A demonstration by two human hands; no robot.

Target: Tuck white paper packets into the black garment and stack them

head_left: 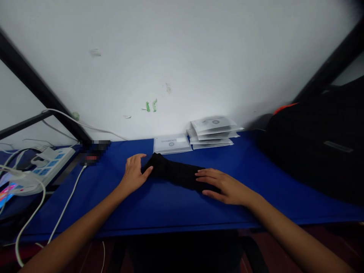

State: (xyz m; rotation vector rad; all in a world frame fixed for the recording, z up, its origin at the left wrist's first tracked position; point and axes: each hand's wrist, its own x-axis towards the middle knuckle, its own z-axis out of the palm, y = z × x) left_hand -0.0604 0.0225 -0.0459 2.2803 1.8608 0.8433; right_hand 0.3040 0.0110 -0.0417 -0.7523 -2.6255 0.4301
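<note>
A long, dark piece of black fabric (pixel 179 173), shaped somewhat like a sock, lies across the middle of the blue tabletop (pixel 159 210). At its left end is my left hand (pixel 135 172), fingers apart and thumb at the edge of the cloth. My right hand (pixel 220 185) rests over the right end, its fingers stretched out flat on the fabric. Neither hand is closed around it. Behind the cloth, one white printed packet (pixel 173 144) lies by the wall, beside a stack of similar white packets (pixel 214 131).
A bulky black bag (pixel 315 151) takes up the right side. At the left are a white power strip (pixel 51 170), white cables (pixel 69 201) and a lit screen (pixel 6 193). A pale wall (pixel 182 57) rises behind the table, with dark frame bars at both sides.
</note>
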